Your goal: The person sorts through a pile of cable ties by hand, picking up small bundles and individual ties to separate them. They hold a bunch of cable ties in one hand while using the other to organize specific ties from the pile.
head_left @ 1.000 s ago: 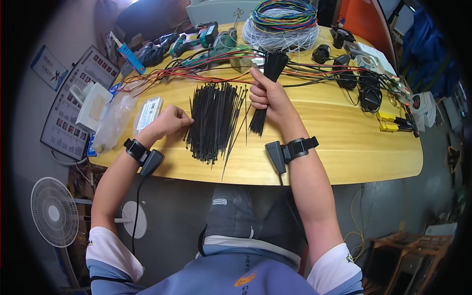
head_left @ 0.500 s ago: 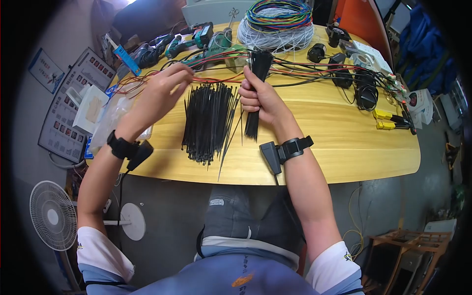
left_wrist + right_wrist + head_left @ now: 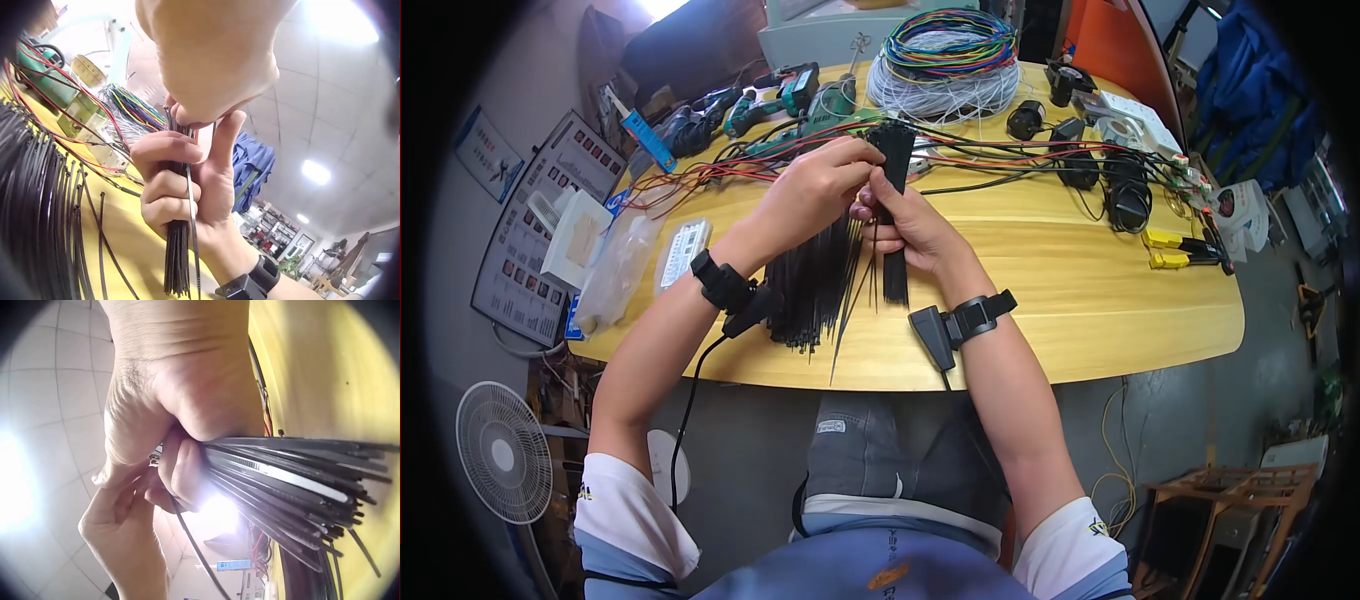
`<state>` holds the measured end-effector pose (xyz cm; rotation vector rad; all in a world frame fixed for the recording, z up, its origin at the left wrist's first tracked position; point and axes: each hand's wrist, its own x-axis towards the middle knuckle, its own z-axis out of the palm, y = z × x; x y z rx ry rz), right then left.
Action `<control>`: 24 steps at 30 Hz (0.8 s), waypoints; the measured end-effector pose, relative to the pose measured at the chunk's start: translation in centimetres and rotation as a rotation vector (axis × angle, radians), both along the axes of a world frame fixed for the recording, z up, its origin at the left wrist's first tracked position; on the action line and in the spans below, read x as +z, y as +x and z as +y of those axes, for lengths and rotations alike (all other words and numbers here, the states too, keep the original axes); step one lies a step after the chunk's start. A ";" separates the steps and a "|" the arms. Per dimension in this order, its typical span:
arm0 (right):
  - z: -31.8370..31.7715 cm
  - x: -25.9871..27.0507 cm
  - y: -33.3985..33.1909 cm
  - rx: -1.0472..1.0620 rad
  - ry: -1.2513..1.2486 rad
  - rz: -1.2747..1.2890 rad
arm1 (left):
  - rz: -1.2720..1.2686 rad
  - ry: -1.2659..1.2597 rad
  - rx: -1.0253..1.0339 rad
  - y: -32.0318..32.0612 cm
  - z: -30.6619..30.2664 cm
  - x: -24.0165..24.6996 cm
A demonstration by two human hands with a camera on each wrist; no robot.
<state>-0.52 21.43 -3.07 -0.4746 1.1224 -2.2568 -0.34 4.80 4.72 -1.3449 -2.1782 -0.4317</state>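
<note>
My right hand (image 3: 922, 228) grips a bundle of black cable ties (image 3: 896, 278) upright above the table, thumb on the near side and heads at the top. The left hand (image 3: 825, 185) has come up against the bundle's upper part, its fingertips meeting the right thumb. Between those left fingers a single cable tie (image 3: 192, 231) is pinched, its tail hanging down in front of the right hand's curled fingers. Loose cable ties (image 3: 805, 290) lie in a thick pile on the table, partly hidden under the left forearm. The bundle's tails (image 3: 300, 500) fan out below the right palm.
Red and black wires (image 3: 1000, 148) run across the table behind the hands. Beyond them are a coil of wire (image 3: 945, 85) and green power drills (image 3: 832, 105). Yellow-handled pliers (image 3: 1168, 250) lie at right; a clear plastic bag (image 3: 615, 270) and white box (image 3: 578, 240) are at left.
My left hand has risen from the pile's left edge and crossed right to the top of the bundle. The right hand keeps its grip on the bundle.
</note>
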 end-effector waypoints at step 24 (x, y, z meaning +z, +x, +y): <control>0.4 -0.2 -1.1 0.008 -0.160 -0.155 | -0.235 -0.006 0.370 3.1 -8.0 -1.8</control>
